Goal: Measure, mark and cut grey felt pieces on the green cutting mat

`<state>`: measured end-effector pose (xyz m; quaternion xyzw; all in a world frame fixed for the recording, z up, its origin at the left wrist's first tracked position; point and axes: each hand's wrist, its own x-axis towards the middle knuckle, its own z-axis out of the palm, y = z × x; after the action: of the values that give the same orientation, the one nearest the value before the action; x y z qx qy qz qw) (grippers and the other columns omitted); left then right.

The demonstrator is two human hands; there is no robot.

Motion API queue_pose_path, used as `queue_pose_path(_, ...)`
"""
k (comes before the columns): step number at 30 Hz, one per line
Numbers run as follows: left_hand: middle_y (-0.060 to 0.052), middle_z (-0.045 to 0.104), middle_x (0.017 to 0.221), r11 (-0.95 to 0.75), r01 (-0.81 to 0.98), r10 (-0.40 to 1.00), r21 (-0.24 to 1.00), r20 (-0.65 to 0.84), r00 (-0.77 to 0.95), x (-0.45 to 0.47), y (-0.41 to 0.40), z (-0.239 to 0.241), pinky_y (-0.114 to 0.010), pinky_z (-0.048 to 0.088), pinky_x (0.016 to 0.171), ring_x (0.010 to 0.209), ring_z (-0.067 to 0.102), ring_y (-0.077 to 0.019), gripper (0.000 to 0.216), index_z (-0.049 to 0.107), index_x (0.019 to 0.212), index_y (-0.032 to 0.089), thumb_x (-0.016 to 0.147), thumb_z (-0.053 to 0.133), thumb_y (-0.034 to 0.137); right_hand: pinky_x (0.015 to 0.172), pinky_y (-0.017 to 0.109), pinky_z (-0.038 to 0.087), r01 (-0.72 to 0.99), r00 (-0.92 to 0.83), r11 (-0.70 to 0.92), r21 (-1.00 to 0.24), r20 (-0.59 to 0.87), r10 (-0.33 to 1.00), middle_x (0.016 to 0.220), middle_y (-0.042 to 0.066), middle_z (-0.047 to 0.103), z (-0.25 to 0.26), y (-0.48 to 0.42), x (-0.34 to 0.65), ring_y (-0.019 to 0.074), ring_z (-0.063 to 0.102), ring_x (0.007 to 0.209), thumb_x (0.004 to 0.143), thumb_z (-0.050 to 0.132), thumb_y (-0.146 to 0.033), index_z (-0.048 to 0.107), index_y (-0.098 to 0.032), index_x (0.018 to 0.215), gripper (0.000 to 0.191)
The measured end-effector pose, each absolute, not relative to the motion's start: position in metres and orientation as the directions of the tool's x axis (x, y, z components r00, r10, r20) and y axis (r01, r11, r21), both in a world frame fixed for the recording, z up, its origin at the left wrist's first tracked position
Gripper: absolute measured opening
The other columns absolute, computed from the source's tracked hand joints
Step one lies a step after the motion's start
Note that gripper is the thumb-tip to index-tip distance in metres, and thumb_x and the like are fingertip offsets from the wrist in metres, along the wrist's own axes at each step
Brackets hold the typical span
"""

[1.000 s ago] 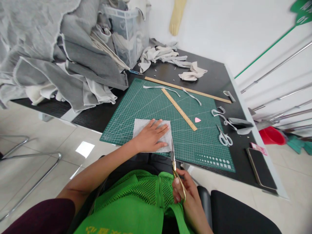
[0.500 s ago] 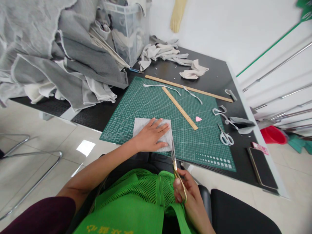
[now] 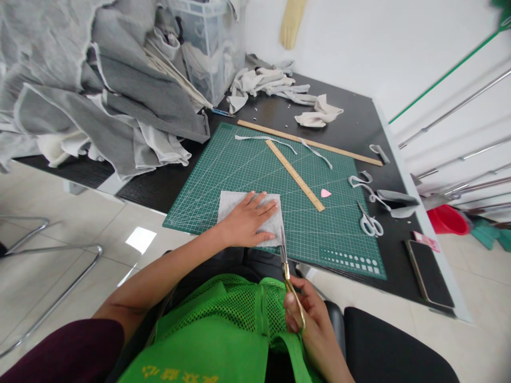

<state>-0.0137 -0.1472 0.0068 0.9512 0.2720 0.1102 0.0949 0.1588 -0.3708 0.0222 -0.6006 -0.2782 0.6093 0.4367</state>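
A small grey piece of fabric [image 3: 230,200] lies flat at the near edge of the green cutting mat [image 3: 319,234]. My left hand [image 3: 251,219] rests on it palm down, with the fingers spread. My right hand [image 3: 309,314] grips the gold handles of a pair of scissors [image 3: 286,270]. Their blades point away from me along the fabric's right edge; whether cloth lies between them I cannot tell. Up the mat are a short wooden ruler [image 3: 294,174], a pink tailor's chalk [image 3: 326,193] and thin fabric strips [image 3: 316,154].
A long wooden ruler [image 3: 311,142] crosses the mat's far side. White-handled scissors [image 3: 371,226] and a phone [image 3: 429,274] lie to the right. Grey fabric is heaped [image 3: 131,106] at left, beside a clear plastic bin [image 3: 211,58]. Light scraps [image 3: 275,85] lie at the back.
The view has shifted very slightly. Both hands, the fabric and the scissors keep nearly the same positions.
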Motion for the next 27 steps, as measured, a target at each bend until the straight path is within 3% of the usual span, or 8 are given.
queue_pose_path(9,-0.010,0.029,0.162,-0.834,0.504,0.542,0.226,0.163,0.824,-0.014,-0.148,0.007,-0.054,0.005,0.123,0.153,0.013,-0.0339,0.082,0.024,0.156,0.018,0.094,0.040,0.068,0.045,0.021,0.028,-0.180,0.116,-0.476,-0.861,-0.499,0.859,0.061,-0.008,0.044,0.027,-0.368,0.157,0.0069,0.036,0.045,0.086,0.069,-0.058,0.058,-0.022,0.112,0.046)
queue_pose_path(13,-0.015,0.025,0.163,-0.822,0.535,0.565,0.196,0.154,0.811,-0.013,-0.149,0.006,-0.051,0.004,0.125,0.153,0.012,-0.0332,0.089,0.026,0.155,0.010,0.092,0.037,0.072,0.044,0.020,0.027,-0.179,0.115,-0.482,-0.857,-0.505,0.855,0.057,-0.009,0.041,0.025,-0.368,0.158,0.0070,0.035,0.044,0.084,0.071,-0.058,0.058,-0.021,0.112,0.048)
queue_pose_path(23,-0.016,0.026,0.162,-0.825,0.538,0.561,0.173,0.138,0.816,-0.013,-0.149,0.007,-0.050,0.005,0.125,0.153,0.015,-0.0332,0.091,0.031,0.153,0.009,0.091,0.032,0.076,0.042,0.019,0.027,-0.287,0.138,-0.420,-0.861,-0.471,0.871,0.057,-0.009,0.044,0.009,-0.371,0.162,0.0056,0.034,0.042,0.091,0.067,-0.049,0.056,-0.023,0.114,0.036)
queue_pose_path(27,-0.017,0.026,0.162,-0.824,0.539,0.563,0.174,0.146,0.813,-0.014,-0.149,0.007,-0.049,0.005,0.125,0.153,0.015,-0.0329,0.093,0.030,0.153,0.008,0.091,0.031,0.077,0.041,0.019,0.032,-0.243,0.134,-0.434,-0.868,-0.473,0.871,0.057,-0.009,0.044,0.011,-0.365,0.160,0.0067,0.037,0.042,0.091,0.066,-0.050,0.054,-0.025,0.113,0.035)
